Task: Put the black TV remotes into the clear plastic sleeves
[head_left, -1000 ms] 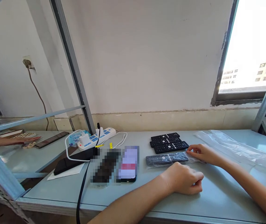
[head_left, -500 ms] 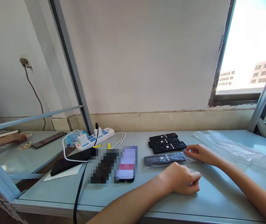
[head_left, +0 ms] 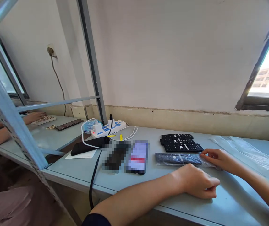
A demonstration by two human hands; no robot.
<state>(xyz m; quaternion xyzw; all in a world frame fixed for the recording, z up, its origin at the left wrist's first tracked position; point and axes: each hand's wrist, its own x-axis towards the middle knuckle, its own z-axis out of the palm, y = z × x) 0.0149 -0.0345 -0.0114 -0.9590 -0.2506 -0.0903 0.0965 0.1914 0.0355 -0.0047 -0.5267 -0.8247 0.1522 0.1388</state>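
A black remote control in a clear plastic bag (head_left: 178, 158) lies flat on the grey table (head_left: 82, 169). My right hand (head_left: 216, 158) rests on the bag's open right end, fingers pinched on the plastic. In front of the bagged remote, my left hand (head_left: 197, 182) lies on the table with its fingers curled in, and nothing shows in it. Just behind the bagged one, three bare black remotes (head_left: 180, 142) lie side by side.
Two phones (head_left: 138, 157) lie left of the remotes, beside a white power strip (head_left: 107, 128) with cables and a black tablet (head_left: 87, 146). Loose clear bags (head_left: 254, 157) lie at the right. Metal shelf posts (head_left: 94, 69) stand left. Another person's hands (head_left: 34, 117) work at the neighbouring table.
The view has swung to the left, bringing the neighbouring table and my lap into view. My hands and the bagged remote stay where they were.
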